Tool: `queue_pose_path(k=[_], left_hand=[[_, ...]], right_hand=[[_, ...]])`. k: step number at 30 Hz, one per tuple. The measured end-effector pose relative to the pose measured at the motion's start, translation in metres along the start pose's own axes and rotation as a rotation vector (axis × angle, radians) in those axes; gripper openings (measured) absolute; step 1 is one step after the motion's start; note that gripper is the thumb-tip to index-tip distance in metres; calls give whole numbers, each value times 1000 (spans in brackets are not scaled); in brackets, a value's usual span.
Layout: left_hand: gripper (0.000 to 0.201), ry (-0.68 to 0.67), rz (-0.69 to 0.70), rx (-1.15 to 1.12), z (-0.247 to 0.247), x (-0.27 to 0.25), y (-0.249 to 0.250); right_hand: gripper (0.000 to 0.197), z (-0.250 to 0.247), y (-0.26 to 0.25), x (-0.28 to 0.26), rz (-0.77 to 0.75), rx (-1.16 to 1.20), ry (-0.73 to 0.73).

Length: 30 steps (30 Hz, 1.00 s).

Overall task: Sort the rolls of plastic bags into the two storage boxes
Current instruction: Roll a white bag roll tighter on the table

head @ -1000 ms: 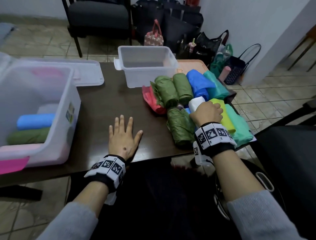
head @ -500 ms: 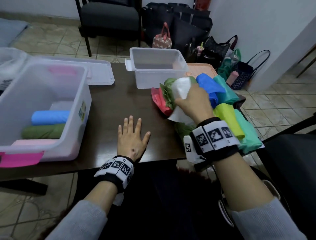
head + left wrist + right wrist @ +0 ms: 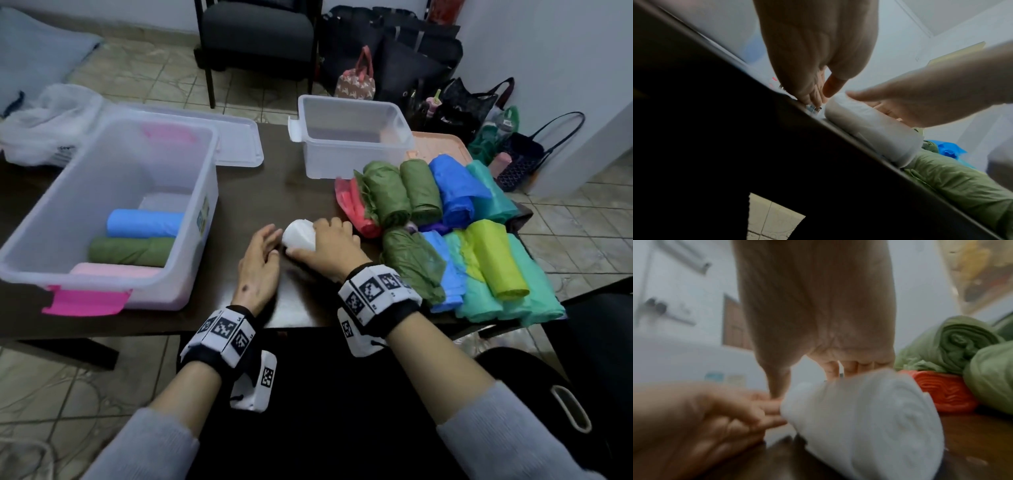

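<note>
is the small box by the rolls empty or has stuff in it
Empty: the small box shows only its bare clear floor and walls; no roll inside.

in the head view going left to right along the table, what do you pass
large storage box → left hand → white roll → right hand → red roll → pile of green, blue and teal rolls

Head view: dim, even indoor light, soft shadows, edges bowed by wide-angle lens. Left wrist view: lower left nearly black, underexposed. Right wrist view: heavily blurred throughout, noisy.
</note>
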State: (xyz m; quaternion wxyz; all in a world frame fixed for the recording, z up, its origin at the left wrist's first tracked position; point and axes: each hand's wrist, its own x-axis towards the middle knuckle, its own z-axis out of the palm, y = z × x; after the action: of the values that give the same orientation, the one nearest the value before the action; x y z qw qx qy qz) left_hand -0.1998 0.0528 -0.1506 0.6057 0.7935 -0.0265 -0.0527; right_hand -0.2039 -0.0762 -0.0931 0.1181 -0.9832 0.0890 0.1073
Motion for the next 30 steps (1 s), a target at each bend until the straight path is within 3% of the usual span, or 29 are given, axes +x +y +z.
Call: queue_pose_path(k=[2,4,10,15,17,19,22,24,27,30], left_hand=[[48,16,-6,-7,0,0,-1],[46,35,-24,-40,0,1,1],[35,54,-160,-116,-8,10,10],[31,8,-218,144,-20,21,23],[39,-42,-259,236,-23,27,26],[34,-128,-267,352,-23,32,29],[36,-260,-255,575,-17,37,41],[40,-328,-272,672,-13,37,48],[24,-432,-196,583,-11,37,55],[9,-322,-99,382,-13,38,76]], right_hand=[[53,-11,7,5,42,119,-23],[45,-12,9,7,77,88,-40],[64,-12,4,-3,-38,37,-157],[42,3,-11,-27,-199,-6,-96],[46,8,-15,-35,-252,-104,-65],[54,11,-16,-42,-293,-180,-120],[69,10,-15,-51,-267,-91,-277],[70,9,-14,-54,-251,-78,-301],[58,7,-12,-57,-289,-126,-244],[49,0,-8,-54,-346,-119,-137]])
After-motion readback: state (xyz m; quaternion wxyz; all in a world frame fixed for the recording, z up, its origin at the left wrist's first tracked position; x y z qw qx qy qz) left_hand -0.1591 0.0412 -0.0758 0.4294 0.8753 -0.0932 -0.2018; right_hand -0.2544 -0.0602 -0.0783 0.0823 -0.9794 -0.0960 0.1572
